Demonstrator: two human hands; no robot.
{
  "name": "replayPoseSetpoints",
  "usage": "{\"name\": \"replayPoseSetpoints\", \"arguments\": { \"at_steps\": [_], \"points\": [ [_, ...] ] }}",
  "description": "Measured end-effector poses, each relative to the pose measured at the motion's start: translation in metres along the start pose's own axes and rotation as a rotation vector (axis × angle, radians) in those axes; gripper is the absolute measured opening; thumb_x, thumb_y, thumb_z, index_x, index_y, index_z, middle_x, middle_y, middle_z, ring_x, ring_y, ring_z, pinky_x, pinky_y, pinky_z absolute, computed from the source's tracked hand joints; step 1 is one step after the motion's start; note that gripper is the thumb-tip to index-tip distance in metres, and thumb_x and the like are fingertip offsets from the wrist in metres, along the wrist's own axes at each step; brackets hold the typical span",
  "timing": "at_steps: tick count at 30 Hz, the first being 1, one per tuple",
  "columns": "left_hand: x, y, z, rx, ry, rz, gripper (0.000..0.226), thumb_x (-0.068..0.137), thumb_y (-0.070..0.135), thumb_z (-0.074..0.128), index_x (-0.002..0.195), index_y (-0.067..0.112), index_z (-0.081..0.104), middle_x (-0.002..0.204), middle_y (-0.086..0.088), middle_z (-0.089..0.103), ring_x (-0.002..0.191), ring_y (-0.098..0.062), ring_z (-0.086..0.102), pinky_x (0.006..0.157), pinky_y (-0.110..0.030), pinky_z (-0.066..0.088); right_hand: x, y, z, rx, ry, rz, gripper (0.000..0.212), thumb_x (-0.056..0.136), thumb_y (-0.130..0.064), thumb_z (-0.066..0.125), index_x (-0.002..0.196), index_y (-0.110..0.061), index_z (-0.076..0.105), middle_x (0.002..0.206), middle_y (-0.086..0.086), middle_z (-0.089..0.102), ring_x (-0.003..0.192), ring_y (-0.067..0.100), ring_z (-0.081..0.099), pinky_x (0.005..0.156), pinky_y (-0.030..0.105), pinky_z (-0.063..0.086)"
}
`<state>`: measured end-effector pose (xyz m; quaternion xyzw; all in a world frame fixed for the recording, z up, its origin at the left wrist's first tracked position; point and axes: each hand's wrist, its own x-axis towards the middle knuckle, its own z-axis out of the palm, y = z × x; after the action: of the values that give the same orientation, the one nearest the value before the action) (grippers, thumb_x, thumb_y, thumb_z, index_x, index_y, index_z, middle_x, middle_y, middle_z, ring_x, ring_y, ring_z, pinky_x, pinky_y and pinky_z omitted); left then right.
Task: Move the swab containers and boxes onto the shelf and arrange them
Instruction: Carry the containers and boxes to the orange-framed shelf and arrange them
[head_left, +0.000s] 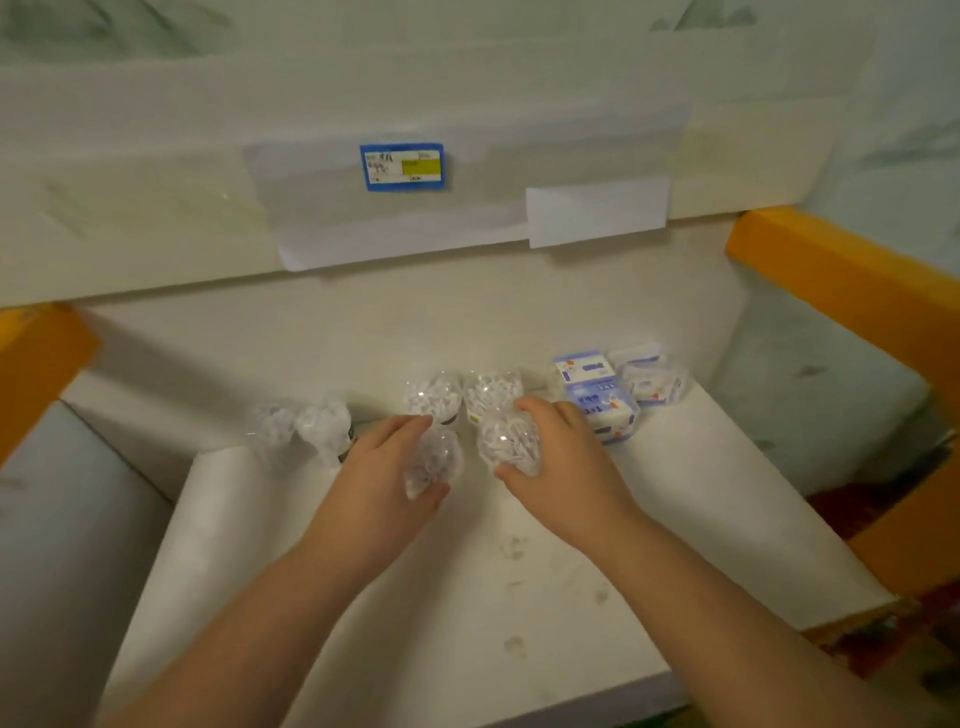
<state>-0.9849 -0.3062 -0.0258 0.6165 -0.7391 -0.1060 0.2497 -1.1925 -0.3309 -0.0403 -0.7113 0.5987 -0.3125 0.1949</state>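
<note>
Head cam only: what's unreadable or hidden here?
- Blue label: print too small and blurred to read.
- Left containers: motion blur, count unclear.
- Left hand container: partly behind fingers.
- Rear box: half hidden by front box.
- Forearms: cut by bottom edge.

- There is one view only, from a wide-angle camera worn on the person's head, so no second view shares any part of the scene.
- It faces forward and steeply down onto a white shelf (675, 499), close enough that both forearms run in from the bottom edge.
- The left hand (384, 462) and right hand (561, 457) sit near the middle of the picture.
- The upper part takes in the front of the shelf board above, with a blue label (402, 166) seen almost head-on.
- Orange rack beams (841, 280) bend at the left and right edges, the wide lens curving them.
</note>
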Motion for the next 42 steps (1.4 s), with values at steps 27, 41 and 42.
{"name": "replayPoseSetpoints", "arguments": {
  "at_steps": [27,41,42],
  "points": [
    [0.003,0.014,-0.002,0.081,0.041,-0.069,0.099,0.073,0.048,0.078,0.152,0.022,0.024,0.146,0.004,0.034,0.135,-0.013,0.034,0.105,-0.019,0.025,0.022,0.007,-0.033,0.004,-0.051,-0.181,0.07,0.079,-0.042,0.074,0.14,-0.029,0.043,0.139,-0.006,0.043,0.127,0.018,0.047,0.101,0.028,0.04],
    [-0.098,-0.001,-0.126,0.338,0.372,-0.18,0.073,0.082,0.042,0.069,0.146,0.025,0.037,0.148,0.005,0.037,0.136,-0.016,0.032,0.107,-0.028,0.025,-0.009,-0.106,-0.011,0.208,0.011,-0.382,0.058,0.079,-0.039,0.074,0.132,-0.031,0.051,0.127,-0.015,0.05,0.117,0.008,0.052,0.1,0.03,0.045],
    [-0.106,-0.002,-0.135,0.33,0.401,-0.205,0.075,0.082,0.043,0.068,0.148,0.028,0.034,0.15,0.006,0.035,0.138,-0.014,0.03,0.108,-0.029,0.026,-0.012,-0.115,-0.009,0.215,0.007,-0.391,0.058,0.079,-0.041,0.072,0.131,-0.031,0.051,0.126,-0.016,0.05,0.117,0.007,0.052,0.1,0.031,0.046]
  ]
}}
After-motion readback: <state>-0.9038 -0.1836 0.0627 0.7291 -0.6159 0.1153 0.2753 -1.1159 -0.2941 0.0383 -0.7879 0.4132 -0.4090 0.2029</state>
